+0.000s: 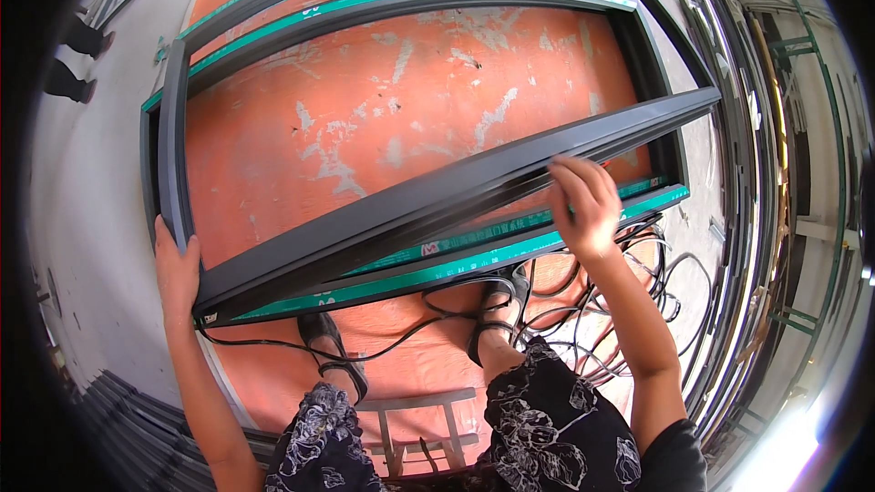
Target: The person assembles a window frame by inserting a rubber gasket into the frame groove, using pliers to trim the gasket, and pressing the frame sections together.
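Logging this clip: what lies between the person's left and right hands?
In the head view, part of the long dark grey bar slants between left hand and right hand; a green-striped bar shows below.

Printed lettering (483, 240) — on green frame strips (392, 281)

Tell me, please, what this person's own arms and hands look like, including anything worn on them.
Both the left hand and the right hand are ungloved. The left forearm and right forearm are uncovered, with no watch or bracelet visible. A short black sleeve ends above the right elbow; no left sleeve shows in view.
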Demonstrator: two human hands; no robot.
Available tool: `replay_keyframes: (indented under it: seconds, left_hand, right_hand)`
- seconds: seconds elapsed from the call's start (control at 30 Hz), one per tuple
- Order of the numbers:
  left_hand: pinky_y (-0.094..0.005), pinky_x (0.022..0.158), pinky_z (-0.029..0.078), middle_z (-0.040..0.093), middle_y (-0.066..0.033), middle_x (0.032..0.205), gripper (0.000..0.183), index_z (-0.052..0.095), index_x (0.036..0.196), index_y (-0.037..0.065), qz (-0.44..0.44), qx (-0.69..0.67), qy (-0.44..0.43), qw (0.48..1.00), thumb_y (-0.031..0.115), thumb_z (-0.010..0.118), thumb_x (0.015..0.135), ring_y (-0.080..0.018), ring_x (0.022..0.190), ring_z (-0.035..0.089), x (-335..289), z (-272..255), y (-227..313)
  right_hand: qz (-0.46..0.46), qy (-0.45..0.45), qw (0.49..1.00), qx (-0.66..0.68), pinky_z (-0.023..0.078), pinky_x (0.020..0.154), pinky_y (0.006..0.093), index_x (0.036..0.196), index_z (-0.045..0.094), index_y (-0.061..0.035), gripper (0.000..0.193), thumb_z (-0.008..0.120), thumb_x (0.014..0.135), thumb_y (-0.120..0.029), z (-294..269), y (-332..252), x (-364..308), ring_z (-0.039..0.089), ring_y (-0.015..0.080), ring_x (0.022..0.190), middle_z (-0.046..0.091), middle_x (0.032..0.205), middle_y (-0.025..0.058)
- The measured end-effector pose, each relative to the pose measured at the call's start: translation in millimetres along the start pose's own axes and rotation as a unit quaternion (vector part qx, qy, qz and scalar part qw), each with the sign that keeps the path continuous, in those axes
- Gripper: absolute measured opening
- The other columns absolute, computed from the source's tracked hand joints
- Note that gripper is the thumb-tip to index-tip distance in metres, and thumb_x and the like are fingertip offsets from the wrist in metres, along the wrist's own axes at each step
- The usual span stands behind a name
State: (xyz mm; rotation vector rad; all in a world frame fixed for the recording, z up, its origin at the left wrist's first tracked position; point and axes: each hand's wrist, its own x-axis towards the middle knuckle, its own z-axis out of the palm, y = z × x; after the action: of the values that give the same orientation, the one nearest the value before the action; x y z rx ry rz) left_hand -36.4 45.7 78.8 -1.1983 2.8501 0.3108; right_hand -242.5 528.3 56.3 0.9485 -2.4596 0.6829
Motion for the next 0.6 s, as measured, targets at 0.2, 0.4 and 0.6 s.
replay_keyframes:
  seconds: [0.2, 0.4, 0.6]
  left_hand:
    - [-0.0338, 0.101, 0.037, 0.057, -0.0142, 0.122, 0.050, 0.054, 0.124, -0.002, -0.084, -0.374, -0.025, 0.923, 0.039, 0.045, 0.096, -0.0221, 0.115, 0.052, -7.5, -14.7, -54.1]
    - [-0.0285, 0.079, 0.045, 0.064, -0.0075, 0.098, 0.034, 0.061, 0.111, -0.005, -0.176, -0.461, -0.074, 0.867, 0.023, 0.050, 0.095, -0.0156, 0.090, 0.057, -28.7, 2.4, -51.4]
    - [-0.0302, 0.067, 0.051, 0.065, -0.0135, 0.091, 0.031, 0.057, 0.109, -0.010, -0.251, -0.460, -0.139, 0.841, 0.015, 0.052, 0.092, -0.0169, 0.077, 0.062, -34.8, -8.5, -38.2]
  right_hand:
    - [0.180, -0.319, 0.921, -0.132, 0.048, 0.086, 0.0409, 0.103, 0.061, -0.0045, 0.033, 0.064, 0.070, -0.006, -27.8, 138.2, -108.8, 0.058, 0.0337, 0.102, 0.062, 0.105, 0.0137]
    - [0.216, -0.510, 0.783, -0.282, 0.036, 0.103, 0.0414, 0.127, 0.053, -0.0084, 0.048, 0.058, 0.080, -0.021, 44.0, 185.3, -69.1, 0.045, 0.0335, 0.123, 0.050, 0.131, 0.0188]
    - [0.105, -0.357, 0.885, -0.279, 0.030, 0.108, 0.0358, 0.128, 0.052, -0.0056, 0.042, 0.048, 0.091, -0.025, 104.0, 307.1, -152.9, 0.041, 0.0353, 0.126, 0.048, 0.134, 0.0169]
